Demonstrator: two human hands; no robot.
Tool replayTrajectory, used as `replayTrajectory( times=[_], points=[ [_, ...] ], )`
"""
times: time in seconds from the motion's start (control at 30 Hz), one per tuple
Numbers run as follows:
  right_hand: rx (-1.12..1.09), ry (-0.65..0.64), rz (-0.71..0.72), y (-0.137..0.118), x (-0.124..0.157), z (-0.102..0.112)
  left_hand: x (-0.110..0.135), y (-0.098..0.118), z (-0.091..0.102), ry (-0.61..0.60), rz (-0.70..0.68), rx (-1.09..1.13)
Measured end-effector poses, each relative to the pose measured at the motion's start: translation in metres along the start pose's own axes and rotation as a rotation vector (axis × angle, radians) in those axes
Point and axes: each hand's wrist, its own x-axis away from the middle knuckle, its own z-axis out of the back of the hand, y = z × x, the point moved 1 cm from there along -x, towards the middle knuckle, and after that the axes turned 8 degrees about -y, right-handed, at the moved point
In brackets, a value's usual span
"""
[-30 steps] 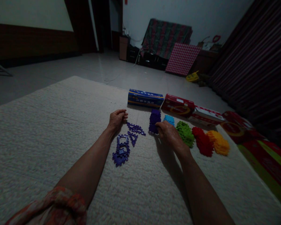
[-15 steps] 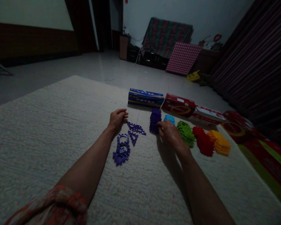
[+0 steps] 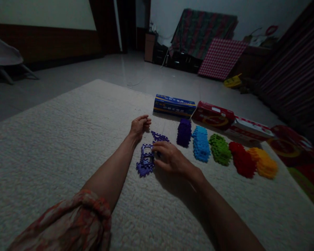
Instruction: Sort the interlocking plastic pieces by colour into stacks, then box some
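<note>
My left hand (image 3: 140,126) rests on the beige mat with loosely bent fingers and nothing visible in it, just beyond the loose purple pieces. My right hand (image 3: 171,158) is over those pieces, thumb and fingers apart; a dark bit of purple shows between them, partly hidden. Beside its fingertips lie purple square frame pieces (image 3: 147,150) with toothed edges, and a solid purple piece (image 3: 144,169) at their near end. Purple triangular pieces (image 3: 160,137) lie farther off, partly covered by the right hand. A neat purple stack (image 3: 184,132) stands to the right.
Right of the purple stack are blue (image 3: 201,143), green (image 3: 220,149), red (image 3: 243,159) and orange (image 3: 263,163) stacks of toothed pieces. Behind them stand a blue box (image 3: 174,106) and a red box (image 3: 213,115). A pale chair (image 3: 5,52) is at far left.
My right hand has left the purple stack and moved left to the loose purple pieces. The blue stack now shows fully. The view has shifted; my left hand stays near the same spot.
</note>
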Motion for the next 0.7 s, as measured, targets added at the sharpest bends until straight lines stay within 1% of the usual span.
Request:
replayTrajectory(
  times=[0.07,0.13,0.23,0.37,0.47,0.63,0.7],
  points=[
    [0.001,-0.075,0.021,-0.013,-0.003,-0.008,0.000,0.001,0.001,-0.004,0.003,0.008],
    [0.016,-0.136,-0.011,-0.020,-0.003,-0.011,0.001,0.001,0.001,-0.010,0.001,0.015],
    [0.038,-0.188,-0.042,-0.023,-0.003,-0.009,0.001,0.001,0.000,-0.020,-0.007,0.021],
    [0.082,-0.232,-0.024,-0.022,-0.003,-0.007,0.000,-0.001,-0.001,-0.023,-0.007,0.015],
    [0.121,-0.212,-0.029,-0.021,-0.003,-0.009,0.000,-0.001,-0.001,-0.023,-0.004,0.011],
    [0.172,-0.137,-0.088,-0.017,-0.005,-0.018,0.000,-0.002,0.000,-0.033,-0.016,0.000],
    [0.167,-0.087,-0.063,-0.014,-0.007,-0.018,0.000,-0.002,0.001,-0.040,-0.023,-0.005]
  ],
)
